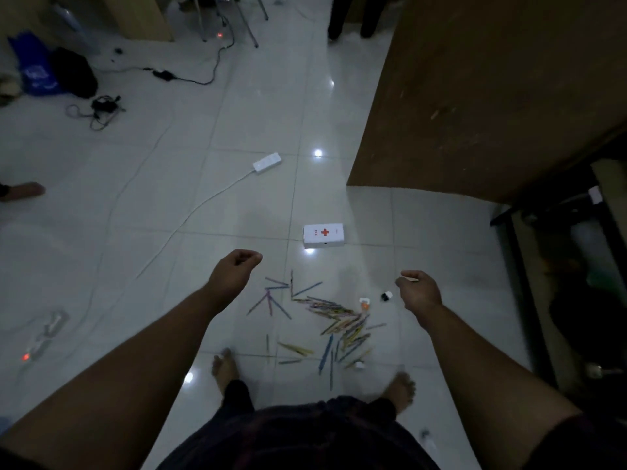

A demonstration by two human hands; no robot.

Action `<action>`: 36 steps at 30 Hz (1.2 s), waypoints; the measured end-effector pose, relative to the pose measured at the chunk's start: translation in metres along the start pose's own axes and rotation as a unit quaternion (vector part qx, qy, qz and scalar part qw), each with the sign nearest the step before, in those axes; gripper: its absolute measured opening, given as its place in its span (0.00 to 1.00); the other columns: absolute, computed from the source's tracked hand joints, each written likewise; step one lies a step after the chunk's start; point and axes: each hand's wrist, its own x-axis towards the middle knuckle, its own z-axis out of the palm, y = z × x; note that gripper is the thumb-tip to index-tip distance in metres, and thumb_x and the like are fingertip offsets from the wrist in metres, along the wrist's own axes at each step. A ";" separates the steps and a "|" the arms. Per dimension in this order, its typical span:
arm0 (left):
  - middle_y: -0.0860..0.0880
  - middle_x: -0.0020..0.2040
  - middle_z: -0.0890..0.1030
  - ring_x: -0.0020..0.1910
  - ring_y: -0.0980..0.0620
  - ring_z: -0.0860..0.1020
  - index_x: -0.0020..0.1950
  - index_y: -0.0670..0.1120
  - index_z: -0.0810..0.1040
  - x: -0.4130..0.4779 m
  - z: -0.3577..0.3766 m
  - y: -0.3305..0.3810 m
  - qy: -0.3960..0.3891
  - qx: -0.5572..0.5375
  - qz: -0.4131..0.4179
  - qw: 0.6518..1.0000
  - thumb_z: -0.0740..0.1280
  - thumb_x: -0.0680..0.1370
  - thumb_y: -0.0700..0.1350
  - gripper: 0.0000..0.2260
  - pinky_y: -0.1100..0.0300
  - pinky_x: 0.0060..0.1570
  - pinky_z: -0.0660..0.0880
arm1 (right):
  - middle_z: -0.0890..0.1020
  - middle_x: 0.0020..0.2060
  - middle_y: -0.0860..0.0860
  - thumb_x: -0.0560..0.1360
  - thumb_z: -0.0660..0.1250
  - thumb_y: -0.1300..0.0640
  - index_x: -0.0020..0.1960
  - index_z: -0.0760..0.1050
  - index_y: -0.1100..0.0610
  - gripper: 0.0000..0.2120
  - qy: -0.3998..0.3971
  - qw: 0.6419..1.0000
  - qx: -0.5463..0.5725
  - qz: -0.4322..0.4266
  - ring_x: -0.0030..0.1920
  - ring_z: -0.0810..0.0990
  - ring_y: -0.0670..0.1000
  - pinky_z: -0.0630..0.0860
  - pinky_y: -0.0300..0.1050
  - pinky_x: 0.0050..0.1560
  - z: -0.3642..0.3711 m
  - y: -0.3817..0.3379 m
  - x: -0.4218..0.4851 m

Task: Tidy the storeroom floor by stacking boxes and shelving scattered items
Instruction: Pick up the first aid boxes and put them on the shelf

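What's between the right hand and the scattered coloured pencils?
Head view: between right hand and coloured pencils, a small black-and-white object and a small orange-and-white object lie on the tile.

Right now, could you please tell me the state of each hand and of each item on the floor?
left hand: fingers curled, nothing visible in it.
right hand: loosely curled; contents unclear.
first-aid box: closed, lying on the floor.
coloured sticks: scattered loose on the floor.
power strip: on the floor, cord trailing.

foot (23, 191) cut off by left edge, small black-and-white object (386, 296) unidentifiable
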 end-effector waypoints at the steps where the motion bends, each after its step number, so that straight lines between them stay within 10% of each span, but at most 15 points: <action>1: 0.53 0.56 0.82 0.57 0.54 0.78 0.60 0.49 0.81 0.013 -0.020 -0.002 -0.015 0.013 0.004 1.000 0.69 0.80 0.54 0.13 0.59 0.55 0.70 | 0.81 0.35 0.55 0.76 0.71 0.58 0.57 0.80 0.54 0.10 0.016 1.000 0.012 0.014 0.32 0.78 0.53 0.76 0.46 0.37 0.017 -0.004 -0.009; 15: 0.54 0.54 0.82 0.53 0.60 0.78 0.58 0.51 0.82 0.132 -0.190 0.040 -0.122 0.099 0.069 0.985 0.70 0.79 0.55 0.11 0.65 0.44 0.71 | 0.75 0.30 0.55 0.78 0.68 0.66 0.57 0.78 0.60 0.08 0.061 0.995 0.061 0.047 0.29 0.71 0.51 0.66 0.31 0.22 0.193 -0.099 -0.088; 27: 0.58 0.53 0.81 0.52 0.62 0.77 0.58 0.52 0.81 0.291 -0.196 0.145 -0.178 0.184 0.119 0.959 0.69 0.80 0.56 0.11 0.65 0.45 0.70 | 0.84 0.42 0.55 0.74 0.71 0.57 0.54 0.80 0.53 0.08 0.122 0.981 0.119 0.093 0.45 0.83 0.59 0.79 0.48 0.49 0.265 -0.168 0.027; 36: 0.57 0.53 0.83 0.52 0.58 0.79 0.56 0.54 0.82 0.386 -0.167 0.223 -0.264 0.212 0.125 0.932 0.70 0.78 0.57 0.11 0.57 0.54 0.75 | 0.83 0.38 0.56 0.75 0.70 0.56 0.54 0.79 0.52 0.08 0.152 0.961 0.174 0.155 0.33 0.78 0.56 0.77 0.50 0.39 0.284 -0.217 0.079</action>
